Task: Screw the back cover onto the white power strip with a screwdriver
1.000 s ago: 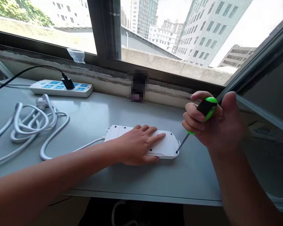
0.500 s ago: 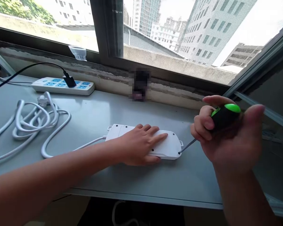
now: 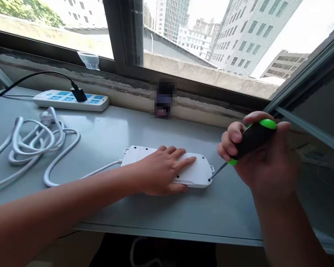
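In our head view, our left hand [image 3: 163, 170] lies flat with fingers spread, pressing down the white power strip [image 3: 196, 174], at six o'clock on the grey ledge [image 3: 156, 211]. Our right hand [image 3: 257, 157] clenches a green-and-black screwdriver [image 3: 253, 139], its tip touching the strip's four o'clock corner.

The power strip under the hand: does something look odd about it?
Yes. This power strip lies upside down, with its back and screw holes showing, unlike the other strip, which shows its sockets. A screwdriver tip rests at one hole.

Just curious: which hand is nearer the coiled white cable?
Left hand: resting on a power strip near the cable. The right hand, gripping a screwdriver, is beyond that strip.
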A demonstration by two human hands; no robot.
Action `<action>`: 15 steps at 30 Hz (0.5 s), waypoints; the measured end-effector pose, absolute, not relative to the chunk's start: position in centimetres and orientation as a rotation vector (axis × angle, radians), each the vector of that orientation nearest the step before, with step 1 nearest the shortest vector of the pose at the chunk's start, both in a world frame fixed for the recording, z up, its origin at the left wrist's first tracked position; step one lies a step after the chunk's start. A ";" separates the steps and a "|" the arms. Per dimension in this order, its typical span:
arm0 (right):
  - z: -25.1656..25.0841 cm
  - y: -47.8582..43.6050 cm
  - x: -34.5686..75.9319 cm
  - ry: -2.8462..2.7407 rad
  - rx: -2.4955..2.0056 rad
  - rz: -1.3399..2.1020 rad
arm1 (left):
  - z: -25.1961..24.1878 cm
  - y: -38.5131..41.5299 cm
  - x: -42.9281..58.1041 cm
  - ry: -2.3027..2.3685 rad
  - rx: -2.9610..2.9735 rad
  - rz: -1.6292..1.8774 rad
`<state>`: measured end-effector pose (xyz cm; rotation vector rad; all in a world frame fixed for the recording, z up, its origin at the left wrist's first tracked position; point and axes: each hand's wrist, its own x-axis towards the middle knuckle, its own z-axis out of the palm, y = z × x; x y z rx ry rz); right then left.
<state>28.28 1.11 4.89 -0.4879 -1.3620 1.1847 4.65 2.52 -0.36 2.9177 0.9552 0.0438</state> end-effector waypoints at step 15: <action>5.2 1.2 29.0 -1.341 -0.528 1.192 | -0.1 2.4 4.8 0.972 2.901 -0.045</action>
